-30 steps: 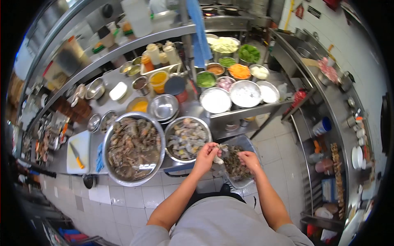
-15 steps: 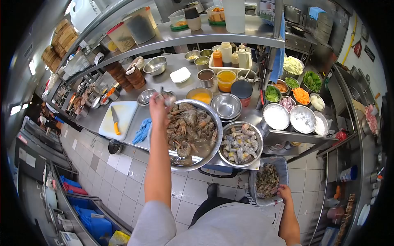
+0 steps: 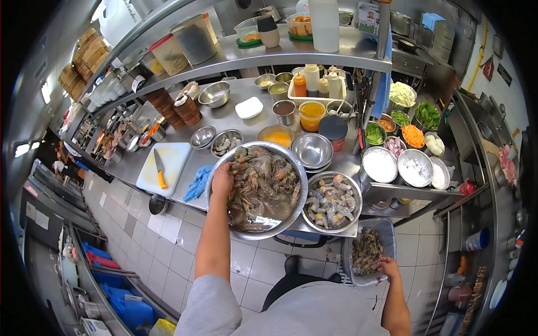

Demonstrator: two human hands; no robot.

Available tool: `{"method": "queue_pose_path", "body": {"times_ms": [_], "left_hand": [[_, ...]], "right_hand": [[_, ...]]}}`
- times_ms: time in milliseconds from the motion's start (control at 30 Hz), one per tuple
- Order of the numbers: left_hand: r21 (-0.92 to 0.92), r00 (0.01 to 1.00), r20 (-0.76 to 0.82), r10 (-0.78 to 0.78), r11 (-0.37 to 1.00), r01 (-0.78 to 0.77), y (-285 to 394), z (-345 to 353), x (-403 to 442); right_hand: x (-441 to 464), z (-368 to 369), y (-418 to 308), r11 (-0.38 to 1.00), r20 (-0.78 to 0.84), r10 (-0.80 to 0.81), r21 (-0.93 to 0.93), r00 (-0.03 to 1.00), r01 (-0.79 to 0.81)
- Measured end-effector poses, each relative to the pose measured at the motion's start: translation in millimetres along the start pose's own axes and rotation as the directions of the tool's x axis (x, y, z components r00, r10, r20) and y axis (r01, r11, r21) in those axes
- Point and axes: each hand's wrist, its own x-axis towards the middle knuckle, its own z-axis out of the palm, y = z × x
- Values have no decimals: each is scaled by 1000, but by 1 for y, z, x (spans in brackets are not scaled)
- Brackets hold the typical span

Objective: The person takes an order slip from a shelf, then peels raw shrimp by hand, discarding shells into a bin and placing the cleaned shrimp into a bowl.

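Observation:
A large metal bowl (image 3: 300, 210) holds whole, unpeeled shrimp (image 3: 263, 176) in murky water. My left hand (image 3: 222, 179) reaches over its left side and touches the shrimp there; the fingertips are hidden. Behind it, a small metal bowl (image 3: 241, 134) contains a few greyish shrimp. To the right, peeled shrimp (image 3: 333, 201) fill another metal bowl (image 3: 307, 217). Lower down, a grey bin (image 3: 388, 229) is lined with plastic and heaped with shrimp shells and heads (image 3: 367, 250). My right hand (image 3: 388, 267) is at the bin's right side, fingers curled together; whatever they hold is too small to name.
On the left lie a white cutting board (image 3: 178, 159) with a yellow-handled knife (image 3: 161, 171) and a blue cloth (image 3: 198, 183). Stacked metal bowls (image 3: 312, 151), sauce tubs (image 3: 311, 116) and squeeze bottles (image 3: 311, 78) stand behind. A steel shelf (image 3: 235, 53) crosses above the counter.
My left hand has come down from above the small bowl to the shrimp at the large bowl's left side. My right hand has stayed by the bin. The view has shifted slightly.

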Motion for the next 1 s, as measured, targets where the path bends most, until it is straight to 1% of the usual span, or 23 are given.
{"method": "queue_pose_path", "body": {"times_ms": [67,100,133,200,267,300,333,367,400,433,500,533,567,600,633,667,733,767,800,867,933,967,1000], "left_hand": [[2,964,235,-128,991,131,15,-12,4],[1,963,237,-126,992,129,21,-15,3],[66,954,271,-124,992,110,27,-18,1],[129,945,307,-117,988,80,34,-21,1],[-115,963,183,-199,968,222,31,-28,1],[-305,940,247,-234,902,305,28,-34,4],[-303,941,250,-230,904,302,29,-34,4],[-431,939,237,-250,839,332,29,-35,3],[-550,935,228,-272,756,354,43,-48,3],[-490,935,318,-156,818,303,57,-63,3],[-550,924,371,-93,780,299,103,-76,-3],[-606,909,415,-29,737,300,129,-80,-7],[-520,844,536,2,788,329,166,-95,-10],[-431,761,648,26,837,338,199,-99,-13],[-522,788,586,186,831,192,217,-82,-24],[-618,764,563,316,775,135,236,-64,-34],[-705,662,575,481,702,103,277,-27,-62],[-795,641,498,584,603,69,293,-1,-78],[-711,528,619,582,701,60,317,2,-85],[-833,534,475,699,553,18,346,38,-115],[-737,439,631,640,671,80,379,37,-131],[-623,352,757,550,770,137,390,42,-135],[-623,350,758,550,770,139,396,48,-141]], "right_hand": [[0,-1,-1,999,-12,36,3,999,-36],[0,1,-3,1000,-15,10,-29,1000,-11],[-1,3,-5,998,-16,-14,-62,1000,13],[-2,6,-12,1000,-8,-3,-31,1000,3],[-4,9,-21,1000,-2,7,5,1000,-7],[-2,11,-24,998,17,-57,-11,998,57],[0,13,-27,992,40,-120,-27,992,121],[0,13,-30,992,39,-119,-24,992,120],[-12,19,-49,975,34,-215,-49,976,216],[-22,28,-68,948,30,-308,-74,951,309],[-45,52,-119,788,31,-590,-196,807,584],[-64,64,-149,723,52,-663,-217,747,656],[-99,78,-192,651,73,-728,-238,682,721],[-129,91,-227,616,98,-749,-259,655,744],[-143,100,-251,399,162,-855,-399,492,825],[-156,109,-270,295,209,-894,-395,397,870],[-163,123,-290,98,291,-927,-422,236,901],[-164,127,-293,54,311,-924,-472,224,880],[-162,124,-287,66,296,-925,-493,239,867],[-146,120,-273,220,305,-840,-564,448,796],[-130,103,-246,223,312,-818,-603,484,766],[-126,95,-235,369,272,-739,-602,616,708],[-123,89,-222,503,234,-638,-594,733,628]]}}
